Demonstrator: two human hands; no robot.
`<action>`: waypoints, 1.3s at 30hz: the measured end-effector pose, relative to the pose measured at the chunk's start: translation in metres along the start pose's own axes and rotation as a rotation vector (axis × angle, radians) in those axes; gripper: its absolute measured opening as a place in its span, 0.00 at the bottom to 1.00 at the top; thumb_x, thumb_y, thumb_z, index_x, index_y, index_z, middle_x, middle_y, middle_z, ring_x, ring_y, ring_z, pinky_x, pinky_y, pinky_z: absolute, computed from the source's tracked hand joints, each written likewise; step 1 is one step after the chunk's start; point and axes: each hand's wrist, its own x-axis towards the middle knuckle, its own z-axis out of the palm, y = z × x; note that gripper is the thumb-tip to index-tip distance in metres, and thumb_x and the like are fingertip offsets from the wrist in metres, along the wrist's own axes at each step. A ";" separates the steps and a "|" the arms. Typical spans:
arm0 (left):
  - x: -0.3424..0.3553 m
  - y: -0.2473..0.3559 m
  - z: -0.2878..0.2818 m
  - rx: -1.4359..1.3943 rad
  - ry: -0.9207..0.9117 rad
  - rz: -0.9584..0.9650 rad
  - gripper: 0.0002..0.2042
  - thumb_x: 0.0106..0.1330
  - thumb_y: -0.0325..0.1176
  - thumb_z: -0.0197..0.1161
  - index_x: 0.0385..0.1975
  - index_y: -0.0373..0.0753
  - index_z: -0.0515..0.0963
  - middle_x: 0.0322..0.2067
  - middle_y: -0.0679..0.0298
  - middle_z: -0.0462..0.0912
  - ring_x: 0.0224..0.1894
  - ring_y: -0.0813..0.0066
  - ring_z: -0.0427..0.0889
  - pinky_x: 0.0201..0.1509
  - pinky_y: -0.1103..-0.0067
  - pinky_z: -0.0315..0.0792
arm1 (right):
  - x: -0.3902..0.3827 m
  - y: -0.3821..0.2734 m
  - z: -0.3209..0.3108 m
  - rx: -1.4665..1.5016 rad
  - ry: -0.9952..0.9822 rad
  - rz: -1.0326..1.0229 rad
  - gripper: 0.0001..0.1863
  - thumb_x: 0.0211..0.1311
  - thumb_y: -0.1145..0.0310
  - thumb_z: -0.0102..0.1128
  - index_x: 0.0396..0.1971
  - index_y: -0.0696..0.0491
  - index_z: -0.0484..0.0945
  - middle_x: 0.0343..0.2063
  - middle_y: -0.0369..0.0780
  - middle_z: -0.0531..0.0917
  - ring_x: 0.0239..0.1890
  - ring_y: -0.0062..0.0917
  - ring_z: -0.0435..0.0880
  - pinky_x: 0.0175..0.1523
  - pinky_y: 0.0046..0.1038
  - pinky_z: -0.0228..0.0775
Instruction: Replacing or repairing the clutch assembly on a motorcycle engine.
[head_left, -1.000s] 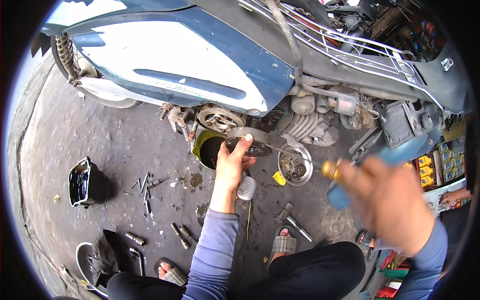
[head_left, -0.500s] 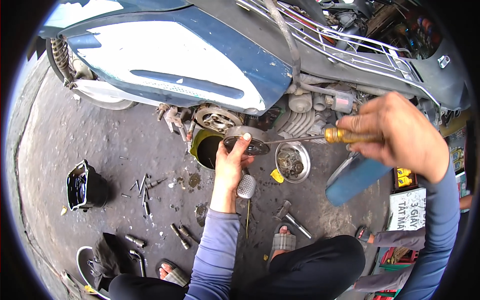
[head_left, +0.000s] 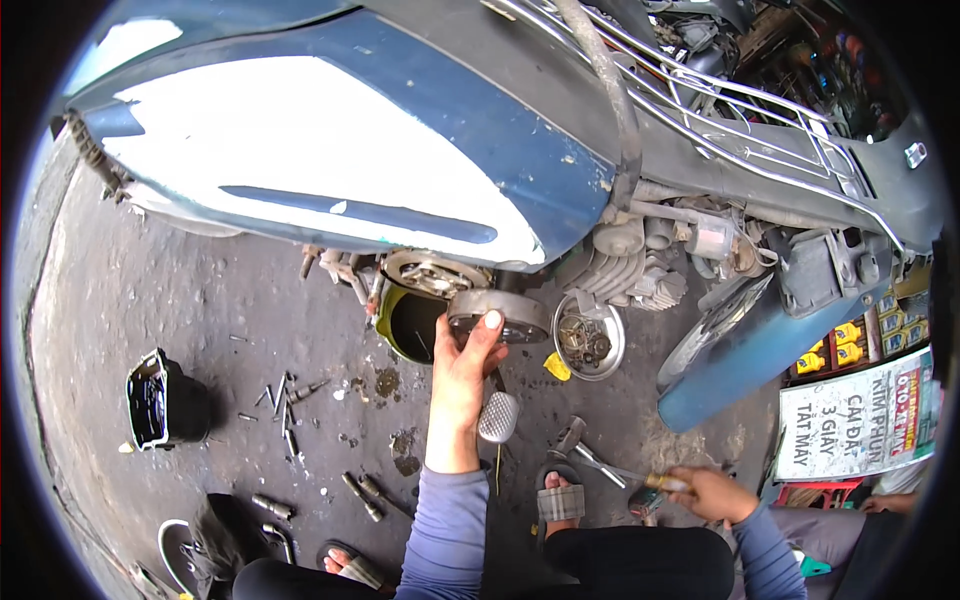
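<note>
My left hand (head_left: 460, 395) grips a round dark metal drum (head_left: 512, 308), thumb on its near face and fingers largely hidden behind. It is held just below the open round engine part (head_left: 437, 273) of a blue and white scooter (head_left: 560, 150). Low on the right, my right hand (head_left: 722, 497) is closed round the yellow handle of a screwdriver (head_left: 667, 482). The blade points left, close to a hammer (head_left: 570, 437) and a metal bar (head_left: 603, 466) on the ground. Beneath the engine stands a yellow-rimmed container (head_left: 385, 325) with dark contents.
A metal bowl (head_left: 617, 345) of small parts sits right of the drum. A dimpled grey pedal (head_left: 498, 417) is beside my left wrist. Sockets and bits (head_left: 285, 405) lie scattered at left, near a black container (head_left: 175, 405). A front wheel (head_left: 700, 345) and a lettered board (head_left: 840, 430) are at right.
My right hand has drawn the screwdriver away from the drum, down toward my knee. My left hand still holds the drum, now slightly lower in the picture. The view has shifted.
</note>
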 end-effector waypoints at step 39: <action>0.083 -0.004 -0.060 -0.214 -0.095 0.232 0.22 0.68 0.46 0.56 0.55 0.37 0.71 0.52 0.60 0.77 0.53 0.65 0.75 0.60 0.67 0.68 | 0.295 -0.069 0.019 1.434 -0.024 -0.523 0.11 0.55 0.65 0.65 0.32 0.57 0.78 0.16 0.33 0.76 0.17 0.21 0.75 0.24 0.27 0.67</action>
